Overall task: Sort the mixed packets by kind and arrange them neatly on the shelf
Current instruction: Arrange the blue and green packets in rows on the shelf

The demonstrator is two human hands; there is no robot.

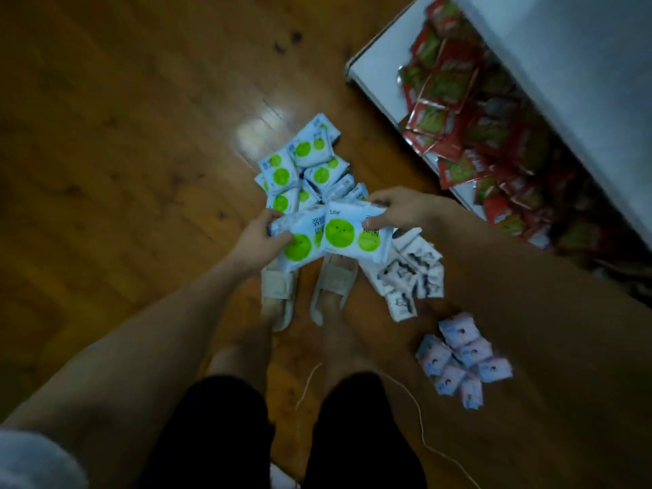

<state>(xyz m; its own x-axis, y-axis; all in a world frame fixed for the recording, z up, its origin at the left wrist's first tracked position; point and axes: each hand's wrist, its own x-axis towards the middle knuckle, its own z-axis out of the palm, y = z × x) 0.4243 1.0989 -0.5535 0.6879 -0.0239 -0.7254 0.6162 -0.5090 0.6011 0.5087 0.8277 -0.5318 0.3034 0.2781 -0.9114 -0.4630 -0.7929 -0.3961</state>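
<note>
While both hands pinch them, white packets [328, 238] show green circles; left hand [259, 238], right hand [398, 210].

Beige slippers [278, 294] and white cord [420, 421] on wooden floor [123, 135].

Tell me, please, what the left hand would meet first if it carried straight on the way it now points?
Most likely the heap of white packets with green circles on the wooden floor. The left hand, gripping a white green-circled packet, points up the picture towards that heap; how far above the floor it is, I cannot tell.
</note>
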